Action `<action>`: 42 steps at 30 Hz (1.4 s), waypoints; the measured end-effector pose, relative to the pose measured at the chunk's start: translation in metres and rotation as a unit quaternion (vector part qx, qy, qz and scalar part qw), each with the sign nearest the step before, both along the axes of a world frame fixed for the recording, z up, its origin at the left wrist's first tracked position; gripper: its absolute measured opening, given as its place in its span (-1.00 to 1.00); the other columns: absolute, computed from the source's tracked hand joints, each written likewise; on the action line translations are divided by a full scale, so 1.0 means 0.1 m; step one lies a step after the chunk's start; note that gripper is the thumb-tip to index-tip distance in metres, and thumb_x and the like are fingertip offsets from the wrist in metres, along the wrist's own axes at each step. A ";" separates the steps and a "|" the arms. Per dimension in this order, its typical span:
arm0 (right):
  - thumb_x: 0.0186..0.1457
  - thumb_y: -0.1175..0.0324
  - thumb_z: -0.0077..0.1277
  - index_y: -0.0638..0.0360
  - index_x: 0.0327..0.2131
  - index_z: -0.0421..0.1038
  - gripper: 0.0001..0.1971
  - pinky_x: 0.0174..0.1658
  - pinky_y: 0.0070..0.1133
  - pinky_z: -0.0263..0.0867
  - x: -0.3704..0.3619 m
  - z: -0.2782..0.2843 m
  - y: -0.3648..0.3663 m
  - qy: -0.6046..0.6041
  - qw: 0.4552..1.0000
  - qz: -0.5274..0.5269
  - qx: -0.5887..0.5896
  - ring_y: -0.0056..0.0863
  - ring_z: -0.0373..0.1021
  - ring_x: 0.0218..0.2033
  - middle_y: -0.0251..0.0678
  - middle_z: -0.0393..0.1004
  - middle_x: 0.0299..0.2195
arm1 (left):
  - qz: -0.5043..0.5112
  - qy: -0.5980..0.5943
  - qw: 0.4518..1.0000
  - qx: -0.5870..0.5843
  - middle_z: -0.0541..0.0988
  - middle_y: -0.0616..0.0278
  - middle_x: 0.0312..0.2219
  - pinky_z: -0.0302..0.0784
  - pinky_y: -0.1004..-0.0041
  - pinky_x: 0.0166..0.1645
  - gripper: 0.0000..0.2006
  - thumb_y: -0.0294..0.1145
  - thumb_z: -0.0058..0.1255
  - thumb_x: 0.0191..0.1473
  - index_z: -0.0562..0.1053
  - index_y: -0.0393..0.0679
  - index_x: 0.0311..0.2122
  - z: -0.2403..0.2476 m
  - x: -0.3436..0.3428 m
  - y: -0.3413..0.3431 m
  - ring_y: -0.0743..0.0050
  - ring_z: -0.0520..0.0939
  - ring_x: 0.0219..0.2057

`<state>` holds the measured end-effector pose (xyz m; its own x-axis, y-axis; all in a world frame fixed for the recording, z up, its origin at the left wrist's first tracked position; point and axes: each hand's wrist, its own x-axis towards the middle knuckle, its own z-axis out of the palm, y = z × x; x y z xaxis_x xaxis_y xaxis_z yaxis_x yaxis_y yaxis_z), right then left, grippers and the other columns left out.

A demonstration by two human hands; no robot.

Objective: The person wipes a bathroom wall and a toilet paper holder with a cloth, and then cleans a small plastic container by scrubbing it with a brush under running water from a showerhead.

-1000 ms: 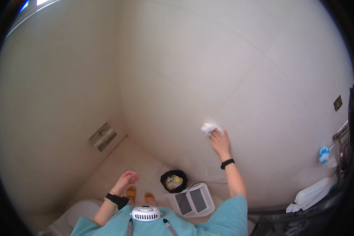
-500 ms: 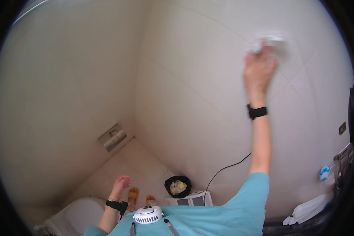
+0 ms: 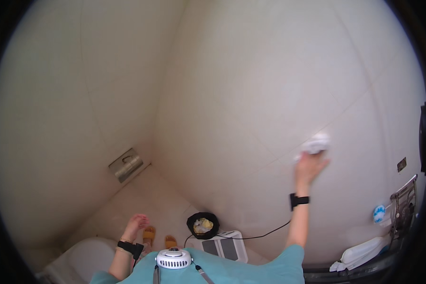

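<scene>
My right hand (image 3: 309,166) is stretched out to the pale tiled wall (image 3: 251,118). It presses a bunched white cloth (image 3: 316,143) against the tiles, the thumb sticking out to the right. Motion blurs the cloth a little, and I cannot tell whether it is fabric or paper. Low on the left, my left hand (image 3: 136,224) hangs in the air over the floor, its fingers loosely bent and holding nothing. A black band circles each wrist.
A bin with a black liner (image 3: 203,225) holds crumpled paper beside a white and grey flat box (image 3: 227,247). A toilet (image 3: 92,258) stands lower left, below a metal paper holder (image 3: 126,165). A black cable (image 3: 260,236) runs along the right. A metal rack (image 3: 404,201) hangs far right.
My right hand has come a long way down the wall with the white cloth, the arm now bent lower. My left hand stays low at my side, almost unmoved.
</scene>
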<state>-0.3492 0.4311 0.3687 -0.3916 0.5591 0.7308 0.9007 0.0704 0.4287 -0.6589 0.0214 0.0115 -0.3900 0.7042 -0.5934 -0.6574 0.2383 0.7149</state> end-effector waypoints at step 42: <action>0.05 0.44 -0.19 0.20 0.13 -0.17 -0.41 0.09 -0.57 -0.01 -0.68 -1.22 -2.36 0.586 0.111 0.436 -0.674 -0.48 0.10 0.06 -0.21 0.09 0.05 | -0.175 -0.017 0.931 0.320 0.38 0.25 -0.12 0.31 0.44 -0.01 -0.66 -0.30 -0.21 0.11 0.19 -0.16 -0.01 2.00 0.67 1.09 0.49 0.40 -0.10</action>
<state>-0.4177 0.1955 0.2471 -0.8035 0.5932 0.0490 -0.3201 -0.3613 -0.8758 -0.5914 0.1302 0.2113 -0.0599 0.9981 -0.0157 -0.6442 -0.0266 0.7644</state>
